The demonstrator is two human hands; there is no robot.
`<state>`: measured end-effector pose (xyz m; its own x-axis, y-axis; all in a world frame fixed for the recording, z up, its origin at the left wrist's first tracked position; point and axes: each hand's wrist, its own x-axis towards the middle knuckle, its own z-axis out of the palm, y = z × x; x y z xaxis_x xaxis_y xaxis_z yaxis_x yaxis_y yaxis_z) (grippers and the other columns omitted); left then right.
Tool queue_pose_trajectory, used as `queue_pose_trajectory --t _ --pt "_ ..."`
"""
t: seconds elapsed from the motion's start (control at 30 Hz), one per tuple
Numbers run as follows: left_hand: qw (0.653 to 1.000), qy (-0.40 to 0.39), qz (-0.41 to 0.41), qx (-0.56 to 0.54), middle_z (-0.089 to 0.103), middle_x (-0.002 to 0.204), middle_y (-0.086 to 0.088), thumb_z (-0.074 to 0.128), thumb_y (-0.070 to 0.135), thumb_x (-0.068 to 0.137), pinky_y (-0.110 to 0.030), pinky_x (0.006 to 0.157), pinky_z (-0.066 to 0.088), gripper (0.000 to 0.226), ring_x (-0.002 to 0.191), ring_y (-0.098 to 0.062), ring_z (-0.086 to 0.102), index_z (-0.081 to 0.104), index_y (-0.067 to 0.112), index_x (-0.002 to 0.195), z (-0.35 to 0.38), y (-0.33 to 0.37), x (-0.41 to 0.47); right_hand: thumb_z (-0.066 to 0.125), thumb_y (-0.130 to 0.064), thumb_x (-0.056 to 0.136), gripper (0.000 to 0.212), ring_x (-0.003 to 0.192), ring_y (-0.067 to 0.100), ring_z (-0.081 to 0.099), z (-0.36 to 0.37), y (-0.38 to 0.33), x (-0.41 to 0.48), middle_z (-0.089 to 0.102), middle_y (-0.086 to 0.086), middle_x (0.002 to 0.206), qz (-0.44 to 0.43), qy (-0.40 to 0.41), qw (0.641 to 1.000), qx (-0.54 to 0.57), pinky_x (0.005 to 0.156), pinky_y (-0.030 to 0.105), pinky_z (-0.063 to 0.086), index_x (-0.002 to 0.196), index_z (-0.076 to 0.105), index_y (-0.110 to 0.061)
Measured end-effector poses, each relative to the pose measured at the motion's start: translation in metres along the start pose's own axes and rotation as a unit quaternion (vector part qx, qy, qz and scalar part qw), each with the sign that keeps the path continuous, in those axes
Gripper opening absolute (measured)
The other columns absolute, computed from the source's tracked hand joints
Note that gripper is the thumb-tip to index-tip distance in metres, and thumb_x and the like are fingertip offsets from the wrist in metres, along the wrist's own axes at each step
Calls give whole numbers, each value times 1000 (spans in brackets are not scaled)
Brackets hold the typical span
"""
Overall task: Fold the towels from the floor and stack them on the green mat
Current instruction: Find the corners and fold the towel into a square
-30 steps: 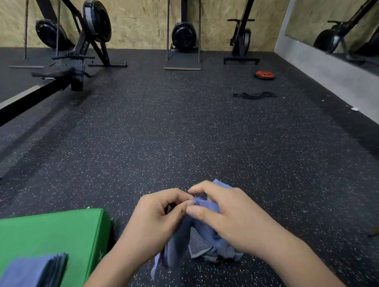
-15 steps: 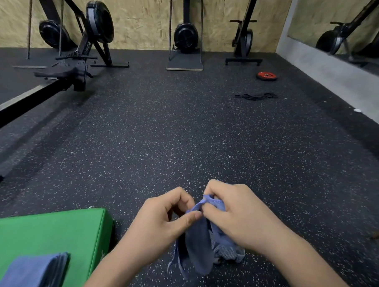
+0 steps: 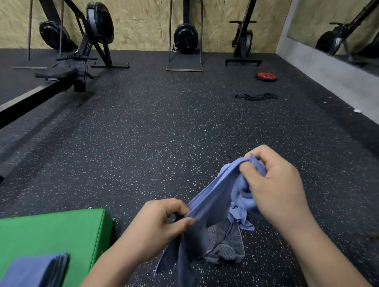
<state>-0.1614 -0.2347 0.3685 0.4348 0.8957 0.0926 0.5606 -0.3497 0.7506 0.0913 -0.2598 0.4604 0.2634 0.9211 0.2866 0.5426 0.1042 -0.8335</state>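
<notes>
Left hand (image 3: 157, 227) and right hand (image 3: 272, 183) each pinching an edge of a blue towel (image 3: 215, 198), stretched between them over floor (image 3: 162, 133), folded towel stack (image 3: 31, 278) resting on green mat (image 3: 57, 231)

Hands apart: right hand (image 3: 272, 183) up-right, stretching towel (image 3: 217, 198) edge from left hand (image 3: 159, 225).

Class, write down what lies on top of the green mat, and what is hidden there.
A stack of folded blue towels lies on the green mat, near its front left. The mat under the stack is covered, and the frame edge cuts off both.
</notes>
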Motion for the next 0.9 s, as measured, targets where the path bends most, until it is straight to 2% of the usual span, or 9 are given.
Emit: queue_pose_trajectory --t 0.13,0.27,0.37,0.47,0.6,0.7,0.77,0.83,0.9 --pt "999 33 -43 3 73 76 19 82 32 94 -26 69 50 14 65 3 57 75 35 83 -16 -14 3 65 -16 95 19 59 11 43 -10 8 8 59 7 70 38 82 996 13 58 37 42 78 57 -13" --pt "993 91 -69 -24 72 69 15 82 26 95 -24 63 46 15 60 3 54 77 32 83 -30 -20 3 64 -17 94 19 58 11 43 -9 12 9 59 6 70 49 87 995 -2 55 31 40 77 56 -14" --pt "990 126 -63 0 76 79 17 77 21 99 -27 74 54 19 72 1 68 78 30 82 -34 -21 3 68 -22 94 18 55 11 47 -5 17 10 62 4 67 53 27 997 -42 57 33 44 80 60 -16" --pt "992 121 -12 36 75 86 19 75 21 100 -26 78 54 23 83 -4 72 74 34 81 -28 -13 3 80 -37 89 18 56 4 59 3 19 6 69 -9 71 60 -64 993 -76 56 24 48 94 64 -30" --pt "990 107 50 80 71 87 24 67 42 97 -24 76 53 16 81 4 67 70 33 85 -14 4 4 86 -55 80 53 69 5 60 16 18 -3 63 -6 77 31 -184 977 -105 67 24 50 124 58 -48" --pt "993 76 65 67 75 91 21 66 45 90 -30 81 56 18 85 3 70 75 29 88 -6 15 4 86 -59 78 69 87 9 66 25 17 -8 72 -2 93 2 -254 961 -112 86 34 56 137 51 -58" --pt "994 64 77 52 74 92 21 70 41 87 -33 82 57 12 85 3 70 76 31 88 -3 22 2 86 -59 77 79 106 4 66 29 18 -10 72 -10 109 -6 -298 947 -124 100 29 52 145 45 -63" --pt "994 58 85 43 72 90 21 72 39 87 -37 82 57 7 84 3 69 73 32 86 -1 27 0 85 -50 80 76 111 0 65 32 18 -12 70 -14 112 -3 -327 936 -133 102 27 48 145 49 -61" --pt "994 56 87 43 71 89 22 73 38 87 -36 84 55 6 84 1 67 69 33 85 -1 32 -3 79 -41 82 58 104 1 66 33 19 -13 73 -13 108 -4 -345 927 -146 99 30 51 134 60 -55"
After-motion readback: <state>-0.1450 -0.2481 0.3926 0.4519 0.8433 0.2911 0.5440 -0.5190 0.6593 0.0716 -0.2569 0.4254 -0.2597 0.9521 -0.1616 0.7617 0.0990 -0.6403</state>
